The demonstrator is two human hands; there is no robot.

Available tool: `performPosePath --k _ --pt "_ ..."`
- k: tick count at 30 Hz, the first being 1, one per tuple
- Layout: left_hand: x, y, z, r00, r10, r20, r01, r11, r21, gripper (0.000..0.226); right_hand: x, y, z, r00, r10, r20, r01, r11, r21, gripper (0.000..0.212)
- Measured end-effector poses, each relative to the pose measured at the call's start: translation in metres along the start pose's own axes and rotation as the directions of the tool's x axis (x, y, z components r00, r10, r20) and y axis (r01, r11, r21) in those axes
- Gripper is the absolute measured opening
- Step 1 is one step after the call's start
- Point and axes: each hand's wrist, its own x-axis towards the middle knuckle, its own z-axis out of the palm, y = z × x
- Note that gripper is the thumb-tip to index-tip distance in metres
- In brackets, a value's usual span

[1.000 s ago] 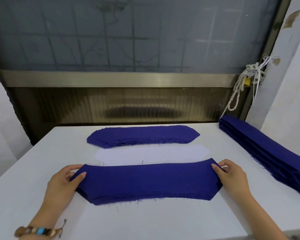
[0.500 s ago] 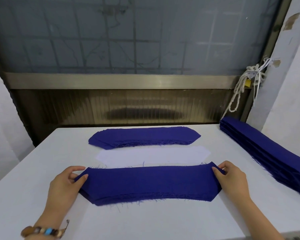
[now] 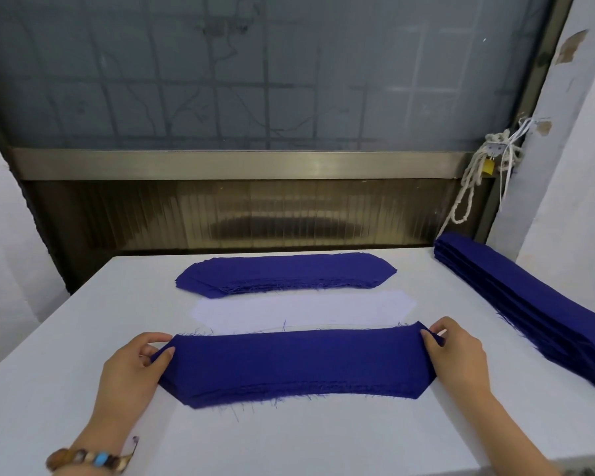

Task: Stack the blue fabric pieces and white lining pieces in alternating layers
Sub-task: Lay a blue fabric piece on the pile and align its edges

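A long blue fabric piece point(image 3: 296, 364) lies across the near stack on the white table point(image 3: 323, 441). My left hand point(image 3: 134, 367) pinches its left end, thumb on top. My right hand point(image 3: 455, 355) pinches its right end. Just behind it lies a stack of white lining pieces point(image 3: 303, 309), partly covered along its near edge. Farther back sits a second stack of blue fabric pieces point(image 3: 285, 274).
A long pile of folded blue fabric point(image 3: 529, 310) runs along the table's right edge beside a white wall. A window with a metal sill stands behind the table, and white cords point(image 3: 474, 180) hang at its right.
The blue piece in my hands has barely shifted; both hands keep their hold on its ends. The view has tilted slightly.
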Motion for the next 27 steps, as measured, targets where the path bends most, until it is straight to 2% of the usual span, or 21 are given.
performPosePath --k 5,7,10,14,17,22,27 --pt "0.001 -0.002 0.001 1.0 -0.004 -0.007 0.004 1.0 -0.011 0.015 0.0 -0.003 -0.001 1.0 -0.01 0.002 0.01 0.999 -0.049 0.012" --pt "0.001 -0.002 0.001 1.0 -0.01 -0.009 0.009 1.0 -0.011 0.019 -0.003 -0.004 -0.001 0.999 -0.041 -0.011 0.04 0.996 -0.084 0.008" --pt "0.002 -0.002 0.001 1.0 0.011 -0.001 -0.011 0.999 0.035 0.026 -0.007 -0.006 -0.003 0.994 -0.098 -0.045 0.09 0.984 -0.154 0.016" --pt "0.001 -0.003 0.001 0.999 0.048 0.0 -0.048 0.996 0.073 0.029 -0.009 -0.01 -0.005 0.986 -0.164 -0.017 0.157 0.967 -0.199 0.008" --pt "0.001 -0.005 0.001 0.998 0.057 -0.012 -0.056 0.995 0.086 0.03 -0.009 -0.012 -0.004 0.979 -0.205 -0.004 0.198 0.954 -0.225 0.01" --pt "0.002 -0.005 0.003 0.999 0.037 -0.04 -0.033 0.996 0.081 0.03 -0.008 -0.01 -0.002 0.974 -0.225 0.033 0.227 0.959 -0.17 0.012" --pt "0.001 -0.001 0.001 0.993 0.107 -0.046 -0.104 0.992 0.071 0.036 -0.007 -0.01 -0.002 0.947 -0.316 0.055 0.319 0.945 -0.075 0.014"
